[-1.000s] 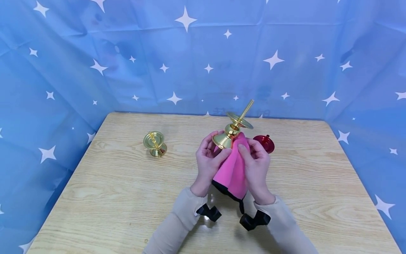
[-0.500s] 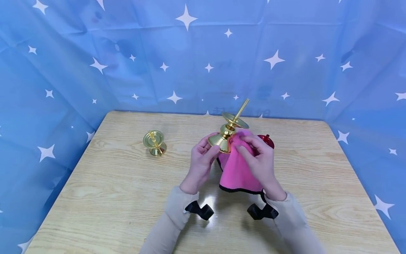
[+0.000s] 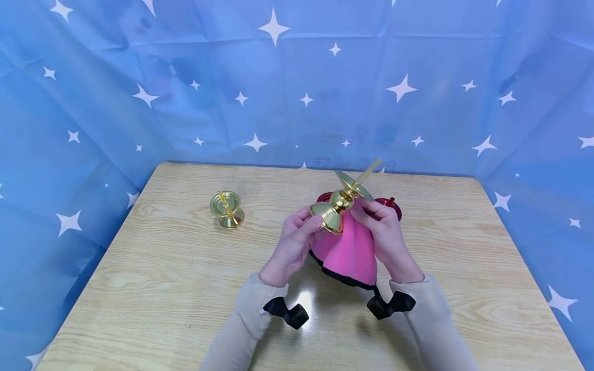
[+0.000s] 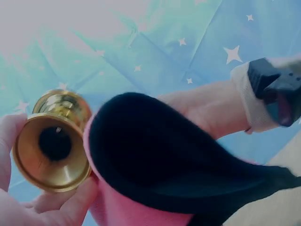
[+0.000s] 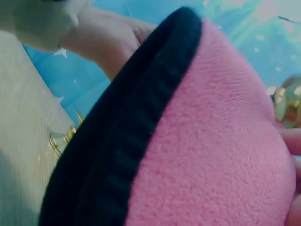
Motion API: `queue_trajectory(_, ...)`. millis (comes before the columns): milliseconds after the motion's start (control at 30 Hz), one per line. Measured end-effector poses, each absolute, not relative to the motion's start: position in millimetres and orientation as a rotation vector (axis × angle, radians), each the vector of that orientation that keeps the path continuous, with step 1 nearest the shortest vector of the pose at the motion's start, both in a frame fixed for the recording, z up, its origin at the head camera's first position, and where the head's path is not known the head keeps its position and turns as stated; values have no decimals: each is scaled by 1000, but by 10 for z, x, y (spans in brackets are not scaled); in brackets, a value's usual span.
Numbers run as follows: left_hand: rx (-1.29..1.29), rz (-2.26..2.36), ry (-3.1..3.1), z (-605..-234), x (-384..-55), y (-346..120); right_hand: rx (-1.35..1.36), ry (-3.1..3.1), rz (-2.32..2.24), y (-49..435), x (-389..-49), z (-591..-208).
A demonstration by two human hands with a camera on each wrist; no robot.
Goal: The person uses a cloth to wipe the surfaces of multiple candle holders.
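Observation:
Tilted to the right above the table, a gold candle holder (image 3: 342, 200) shows its flared base, round knob, dish and thin stem. My left hand (image 3: 293, 238) grips it by the base rim; in the left wrist view the hollow underside of the base (image 4: 51, 146) faces the camera. A pink cloth (image 3: 351, 252) with a black edge hangs from my right hand (image 3: 387, 238), which pinches it against the holder's knob and dish. The cloth (image 5: 221, 136) fills most of the right wrist view and hides part of the fingers.
A second gold candle holder (image 3: 227, 210) stands upright on the wooden table (image 3: 153, 278) at the left. Behind my hands are two red glossy pieces, one (image 3: 389, 206) by the right hand and one (image 3: 324, 197) mostly hidden. A blue star-patterned curtain (image 3: 209, 67) hangs behind.
The candle holder has tipped further to the right and dropped slightly. My right hand has shifted the cloth up along it, and a second red piece has come into sight behind.

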State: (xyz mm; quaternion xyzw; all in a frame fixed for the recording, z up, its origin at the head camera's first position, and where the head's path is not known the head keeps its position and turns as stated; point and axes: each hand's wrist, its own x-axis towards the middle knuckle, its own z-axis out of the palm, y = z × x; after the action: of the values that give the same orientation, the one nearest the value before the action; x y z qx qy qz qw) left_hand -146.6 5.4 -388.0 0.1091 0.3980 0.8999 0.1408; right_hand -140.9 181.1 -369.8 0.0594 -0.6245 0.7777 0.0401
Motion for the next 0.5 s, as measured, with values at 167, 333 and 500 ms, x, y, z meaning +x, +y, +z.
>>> queue_trajectory(167,249,2706,1325,-3858,-1509,71,226,-2004,2216,1732,-1250,-3619)
queue_trajectory(333,321,2729,1465,-3872,-1514,82,384,-1974,1904,1610,-1154,-3541)
queue_trajectory(500,358,2725,1451,-3895,-1490,81,539,-1977,1617,1552,-1157,-3580)
